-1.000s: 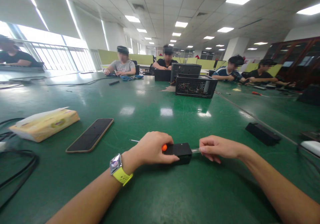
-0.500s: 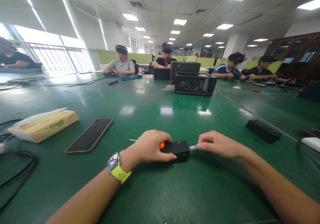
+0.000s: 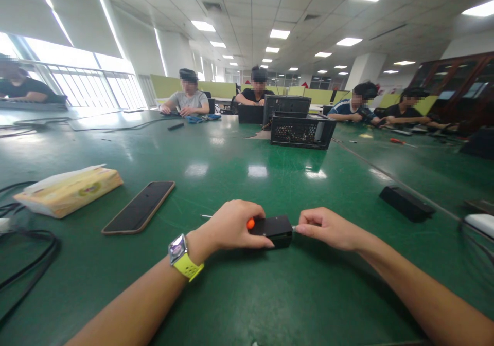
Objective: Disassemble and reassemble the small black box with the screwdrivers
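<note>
toward the worktop's (image 3: 231, 289) near edge, i should brace the black box (image 3: 275, 226) my left hand (image 3: 233, 225) grasps, and align straight the thin piece (image 3: 294, 229) my right hand (image 3: 326, 228) pinches.

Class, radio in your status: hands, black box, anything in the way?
Left hand gripping black box. Right hand pinching slim piece at box's right end. Phone lying apart, left of both hands.

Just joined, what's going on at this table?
The person's left hand holds a black block on the green table, an orange knob showing by the thumb. The right hand pinches a thin light piece at the block's right end; whether it goes inside is unclear. A phone lies left, another black piece right.
</note>
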Demonstrator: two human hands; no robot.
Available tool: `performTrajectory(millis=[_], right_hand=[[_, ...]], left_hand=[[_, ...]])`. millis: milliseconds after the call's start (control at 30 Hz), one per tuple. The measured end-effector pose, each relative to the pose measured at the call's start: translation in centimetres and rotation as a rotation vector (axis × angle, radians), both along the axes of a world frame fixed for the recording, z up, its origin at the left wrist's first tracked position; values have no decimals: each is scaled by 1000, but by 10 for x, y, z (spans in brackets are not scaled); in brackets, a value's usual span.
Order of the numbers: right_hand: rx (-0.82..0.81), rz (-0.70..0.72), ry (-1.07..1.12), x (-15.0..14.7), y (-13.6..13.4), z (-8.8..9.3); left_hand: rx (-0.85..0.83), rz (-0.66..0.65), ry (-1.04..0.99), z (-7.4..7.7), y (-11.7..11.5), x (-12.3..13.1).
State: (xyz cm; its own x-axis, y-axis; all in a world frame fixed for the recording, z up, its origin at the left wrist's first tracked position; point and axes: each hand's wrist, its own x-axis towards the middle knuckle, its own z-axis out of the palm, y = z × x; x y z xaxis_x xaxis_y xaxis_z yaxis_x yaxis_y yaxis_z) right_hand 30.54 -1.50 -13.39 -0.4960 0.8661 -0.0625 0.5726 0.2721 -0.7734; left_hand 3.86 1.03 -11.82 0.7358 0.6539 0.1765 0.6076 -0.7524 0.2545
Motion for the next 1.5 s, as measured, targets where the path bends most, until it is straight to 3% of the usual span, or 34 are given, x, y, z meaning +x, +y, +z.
performTrajectory(millis=[233, 533, 767, 900, 1067, 1500], right_hand=[[-66, -72, 29, -4, 1, -7], [-357, -125, 132, -5, 2, -8], [-111, -12, -87, 5, 2, 5], [-115, 16, -120, 8, 4, 9], [-106, 1, -126, 7, 3, 10], [183, -132, -144, -8, -1, -3]], left_hand=[[-9, 7, -29, -4, 1, 0], [-16, 12, -37, -4, -1, 1], [26, -20, 42, -1, -1, 1], [35, -37, 46, -1, -2, 0], [46, -33, 25, -3, -1, -1], [16, 13, -37, -1, -3, -1]])
